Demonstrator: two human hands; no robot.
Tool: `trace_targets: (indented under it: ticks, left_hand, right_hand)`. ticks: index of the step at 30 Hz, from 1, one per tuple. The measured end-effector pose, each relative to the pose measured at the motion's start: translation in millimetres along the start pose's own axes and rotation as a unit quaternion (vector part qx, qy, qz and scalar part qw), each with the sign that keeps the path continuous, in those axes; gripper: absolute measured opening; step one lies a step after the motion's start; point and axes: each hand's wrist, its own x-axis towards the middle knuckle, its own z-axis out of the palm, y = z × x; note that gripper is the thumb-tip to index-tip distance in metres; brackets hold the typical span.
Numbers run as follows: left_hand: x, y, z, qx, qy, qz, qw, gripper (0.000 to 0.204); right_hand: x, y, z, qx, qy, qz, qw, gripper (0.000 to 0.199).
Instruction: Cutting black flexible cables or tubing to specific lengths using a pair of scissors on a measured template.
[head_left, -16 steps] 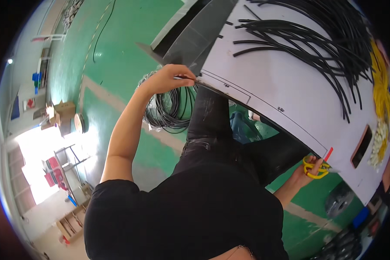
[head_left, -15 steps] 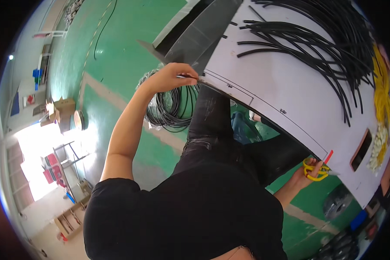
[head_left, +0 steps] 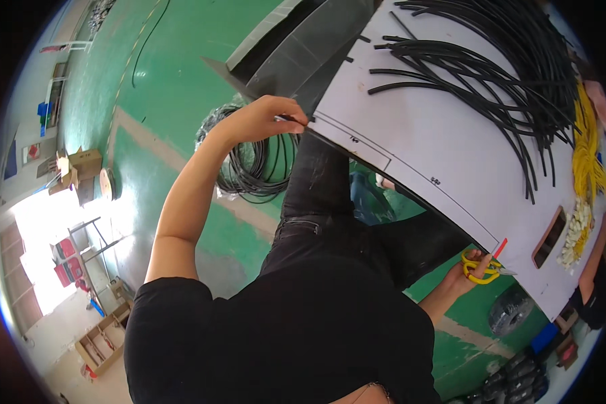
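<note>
My left hand (head_left: 271, 120) pinches the end of a black cable (head_left: 411, 192) at the far left corner of the white table (head_left: 411, 121). The cable runs along the table's near edge toward the right hand. My right hand (head_left: 470, 271) holds scissors with yellow handles (head_left: 483, 276), fingers through the loops, their blades pointing right by the edge. Beside the blades a red strip (head_left: 501, 248) sits at the end of black lines drawn on the tabletop. Whether the right fingers also touch the cable is hard to make out.
Many cut black cables (head_left: 478, 87) lie piled across the table's far side. To the right are a bundle of yellow cords (head_left: 589, 155), small white pieces (head_left: 575, 236) and a phone (head_left: 550, 237). A coil of black cable (head_left: 252, 168) rests on the green floor; another person's arm (head_left: 594, 259) shows at right.
The whole view has shifted slightly, so the table and floor items sit a little farther left. Both hands keep their holds at the table edge.
</note>
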Motion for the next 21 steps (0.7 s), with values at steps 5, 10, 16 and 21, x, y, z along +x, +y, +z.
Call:
trace_targets:
  ticks: [5,10,16,21]
  left_hand:
    - [-15,16,0,-0.035,0.045,-0.013,0.998,0.012]
    - [4,61,3,-0.153,0.165,-0.048,0.973,0.014]
    - [86,73,24,-0.197,0.251,-0.046,0.947,0.015]
    - [90,77,22,-0.216,0.236,-0.043,0.947,0.016]
  right_hand:
    - [-11,-27,34,-0.057,0.026,-0.120,0.991,0.015]
    - [71,-104,101,-0.119,-0.167,-0.206,0.957,0.014]
    - [118,-98,160,-0.352,-0.213,-0.136,0.901,0.029]
    - [-3,-11,175,-0.390,-0.528,-0.023,0.754,0.049]
